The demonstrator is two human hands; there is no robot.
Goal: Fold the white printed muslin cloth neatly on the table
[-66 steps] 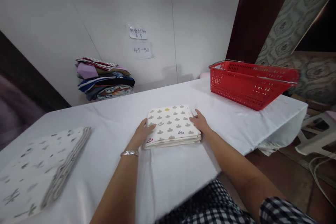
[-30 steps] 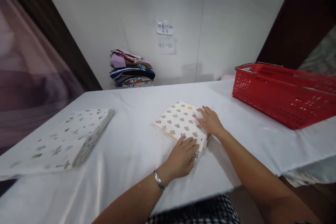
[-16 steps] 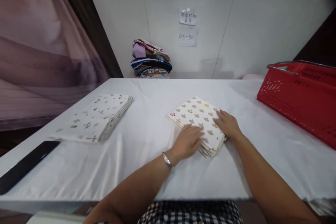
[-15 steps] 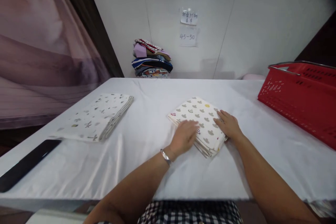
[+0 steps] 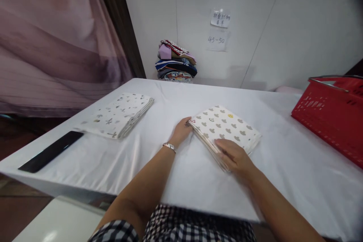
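A folded white cloth (image 5: 224, 123) with grey mushroom-like shapes and a few coloured ones lies on the table in front of me, its layered edge facing left and toward me. At its left corner, my left hand (image 5: 182, 128) is closed on the layers, with the fingertips partly hidden. My right hand (image 5: 235, 155) grips the near part of the same cloth, fingers curled over the layered edge by the near corner. Further left lies a second folded cloth (image 5: 120, 115), white with small grey and dark motifs, touched by neither hand.
A white cover drapes the table (image 5: 159, 174). A black flat object (image 5: 51, 151) lies at its left edge. The red basket (image 5: 331, 117) stands on the right. Behind the table is a stack of folded fabrics (image 5: 177, 62) against the wall, below paper signs (image 5: 218, 39).
My left hand has moved from the cloth's top to its left corner. My right hand has gone from the right side to the near edge. The view has shifted left.
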